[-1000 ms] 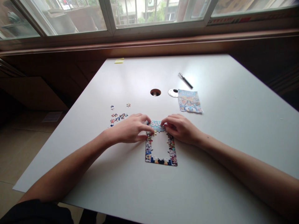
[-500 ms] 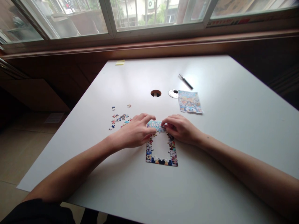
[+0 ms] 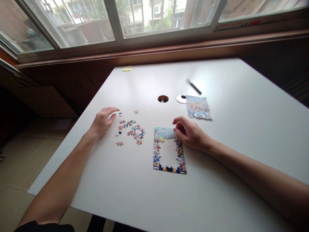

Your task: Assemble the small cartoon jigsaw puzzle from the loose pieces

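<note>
Head view: looks down on a white worktop (image 3: 207, 187) below a window (image 3: 148, 17); bears, near the middle, a rectangular puzzle frame (image 3: 156, 156), laid flat, with a pale blue lettered band along the top; encloses a white rectangle, edged on all 4 sides by colourful puzzle shapes, some yellow near the upper left; whether white backing or worktop within, impossible to say.

Left hand (image 3: 101, 122): stretched out loosely to the left of the loose pieces (image 3: 134, 128), well apart from the puzzle frame, with a clear gap between thumb and forefinger; points its fingertips towards the nearest piece (image 3: 120, 114), just beside; touching or apart, too small to judge; looks free of any load.

Right hand (image 3: 190, 133): half-curled, with a gap between forefinger and thumb; covers the puzzle frame's upper right corner; pressing or merely hovering, impossible to say; shows nothing gripped.

Loose pieces: scattered between left hand and puzzle frame; bunched mostly in 2 patches, with 1 lone piece (image 3: 136, 111) farther back and a small group (image 3: 119, 143) at the near left.

Farther back: 1 round hole (image 3: 163, 99) in the worktop, with something pale inside; rightward, a silver disc (image 3: 180, 99), partly covered by a creased printed sheet (image 3: 199, 107); beyond, a dark pen (image 3: 193, 86), lying aslant.
</note>
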`<state>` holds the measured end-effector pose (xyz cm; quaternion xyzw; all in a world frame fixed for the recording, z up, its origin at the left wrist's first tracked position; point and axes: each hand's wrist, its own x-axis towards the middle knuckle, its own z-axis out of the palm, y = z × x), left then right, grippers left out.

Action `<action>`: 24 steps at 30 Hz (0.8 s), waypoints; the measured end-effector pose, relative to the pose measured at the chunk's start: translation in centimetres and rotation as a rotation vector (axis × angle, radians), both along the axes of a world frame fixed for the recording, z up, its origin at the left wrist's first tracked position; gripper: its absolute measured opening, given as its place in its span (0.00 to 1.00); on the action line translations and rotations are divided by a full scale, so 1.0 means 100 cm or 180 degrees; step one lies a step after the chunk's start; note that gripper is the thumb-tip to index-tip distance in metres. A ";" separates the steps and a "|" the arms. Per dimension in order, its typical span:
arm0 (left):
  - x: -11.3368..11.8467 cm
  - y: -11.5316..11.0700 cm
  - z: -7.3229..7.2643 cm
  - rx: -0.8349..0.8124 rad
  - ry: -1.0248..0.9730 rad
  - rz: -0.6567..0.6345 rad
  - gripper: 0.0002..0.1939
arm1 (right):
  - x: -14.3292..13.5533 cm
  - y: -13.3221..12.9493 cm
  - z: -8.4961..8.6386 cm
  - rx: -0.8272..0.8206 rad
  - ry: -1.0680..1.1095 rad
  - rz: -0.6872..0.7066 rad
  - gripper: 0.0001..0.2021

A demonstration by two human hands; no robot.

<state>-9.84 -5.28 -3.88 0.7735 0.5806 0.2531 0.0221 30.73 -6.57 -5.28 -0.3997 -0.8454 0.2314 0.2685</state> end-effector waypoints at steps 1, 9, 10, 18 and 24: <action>0.000 0.001 -0.004 -0.0104 0.0051 -0.0106 0.18 | 0.000 0.000 0.000 -0.0003 -0.0002 -0.0019 0.09; 0.003 -0.001 -0.003 -0.0325 -0.0012 -0.0411 0.14 | 0.002 0.000 -0.002 -0.0030 -0.0024 -0.0019 0.09; 0.003 -0.002 -0.001 -0.0310 -0.0014 -0.0407 0.14 | 0.003 0.000 -0.002 -0.0031 -0.0024 -0.0024 0.09; 0.006 -0.003 0.001 -0.0317 -0.0050 -0.0128 0.11 | 0.002 0.000 -0.002 -0.0011 -0.0029 -0.0039 0.08; 0.007 -0.005 0.001 -0.0327 -0.0360 -0.0010 0.13 | 0.002 0.000 -0.001 -0.0030 -0.0073 -0.0057 0.08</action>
